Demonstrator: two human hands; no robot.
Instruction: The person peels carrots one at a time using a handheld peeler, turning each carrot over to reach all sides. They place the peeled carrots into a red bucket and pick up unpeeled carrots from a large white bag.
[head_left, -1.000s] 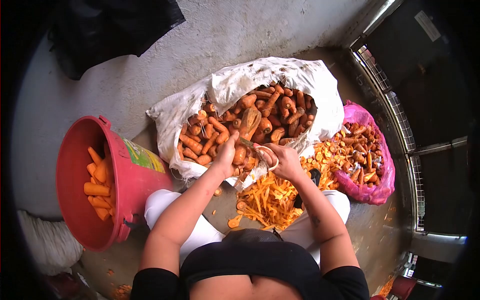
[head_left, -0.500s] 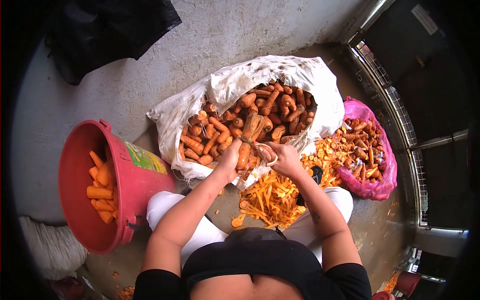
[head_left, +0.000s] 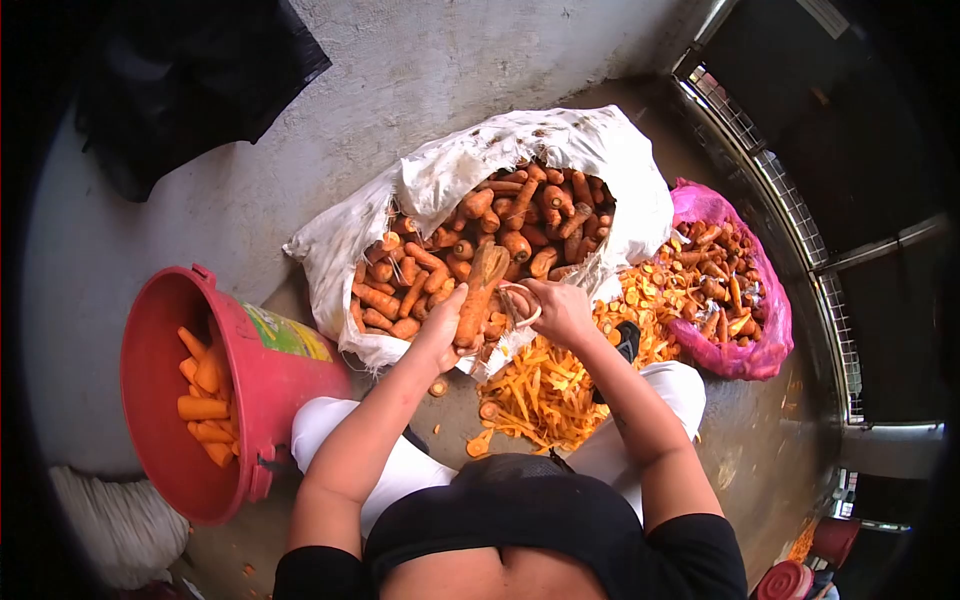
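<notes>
Orange runs through the middle of the view. A long carrot [head_left: 478, 295] stands tilted with its lower end wrapped in the left hand [head_left: 440, 325], whose grip is closed round it. Its dirt-brown upper end points at the white sack [head_left: 600, 150], which lies open just behind and is full of unpeeled carrots.

The right hand [head_left: 560, 310] sits just beside the carrot on its right. Its grip is closed on a pale looped tool, probably a peeler [head_left: 522, 305], though it is too small to tell for sure. The tool's head lies against the carrot's middle.

Below both hands, between the person's knees, a heap of peelings [head_left: 545, 385] covers the floor [head_left: 300, 150]. It spreads right towards a pink bag [head_left: 745, 350] that holds more scraps and carrot ends.

Well to the left, a red bucket [head_left: 270, 350] leans on its side with peeled carrots [head_left: 200, 400] lying inside it. A black bag [head_left: 180, 80] sits at the upper left against the grey concrete.
</notes>
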